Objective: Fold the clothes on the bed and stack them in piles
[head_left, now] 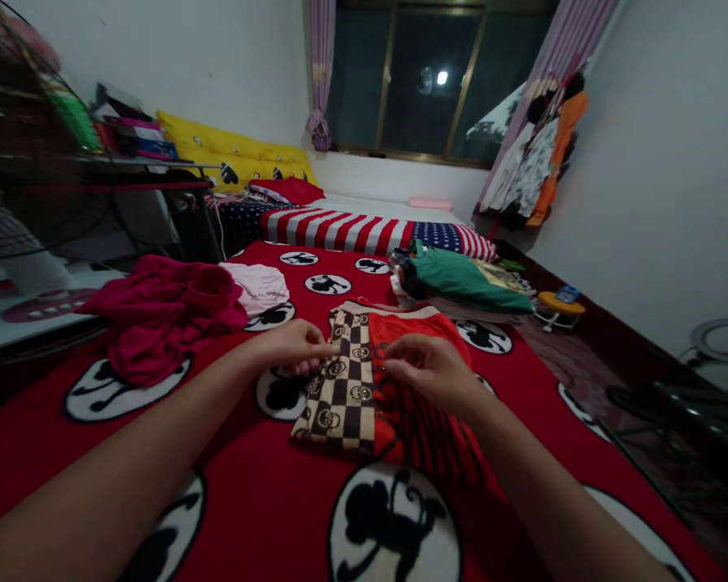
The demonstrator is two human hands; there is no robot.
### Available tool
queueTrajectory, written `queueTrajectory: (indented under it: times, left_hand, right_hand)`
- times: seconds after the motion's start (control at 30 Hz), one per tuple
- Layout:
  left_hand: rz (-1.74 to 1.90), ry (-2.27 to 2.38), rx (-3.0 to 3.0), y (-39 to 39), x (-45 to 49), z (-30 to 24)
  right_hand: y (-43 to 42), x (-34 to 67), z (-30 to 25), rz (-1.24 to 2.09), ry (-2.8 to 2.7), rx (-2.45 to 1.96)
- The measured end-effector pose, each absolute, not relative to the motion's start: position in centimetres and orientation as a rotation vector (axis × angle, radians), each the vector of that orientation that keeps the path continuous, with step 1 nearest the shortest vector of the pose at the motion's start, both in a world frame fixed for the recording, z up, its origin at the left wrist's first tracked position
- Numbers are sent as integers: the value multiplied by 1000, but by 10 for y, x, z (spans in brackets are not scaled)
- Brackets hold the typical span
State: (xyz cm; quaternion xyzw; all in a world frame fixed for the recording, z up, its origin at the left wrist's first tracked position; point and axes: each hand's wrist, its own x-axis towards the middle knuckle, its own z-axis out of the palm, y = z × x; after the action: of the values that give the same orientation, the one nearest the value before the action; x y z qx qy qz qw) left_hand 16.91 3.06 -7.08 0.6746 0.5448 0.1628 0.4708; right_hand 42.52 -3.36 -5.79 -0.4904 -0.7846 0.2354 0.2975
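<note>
A red-orange shirt with black print lies on the red blanket in front of me. Its left part is a beige-and-brown checkered panel, running lengthwise beside the red cloth. At the panel's left edge, my left hand is closed in a pinch on the fabric. My right hand is over the red part, fingers curved, with thumb and forefinger slightly apart. Whether its fingertips touch the cloth is hard to tell.
A crumpled magenta garment and a pale pink cloth lie to the left. Several folded clothes, a green one on top, are stacked at the back right. A yellow stool stands on the floor; a fan is at left.
</note>
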Motion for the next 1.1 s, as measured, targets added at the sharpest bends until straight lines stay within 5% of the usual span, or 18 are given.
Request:
queueTrajectory:
  times: [0.1,0.23,0.77,1.0,1.1]
  left_hand:
    - [-83,1083,1734,9,158,-57]
    - [-265,972,1790,-11,163,-51]
    - [-22,995,1910,-8,141,-62]
    - [612,1229,2288,-9,169,-69]
    - [599,1106,2483,-8,198,-82]
  right_hand:
    - [-59,408,-52,612,-2479,-1280]
    - [-77,394,-55,376,-2733,-1311]
    - [-91,386,-48,188,-2765,-1429]
    - [-47,416,-54,100,-2337,-1552]
    - [-20,438,-72,36,-2262,-1421]
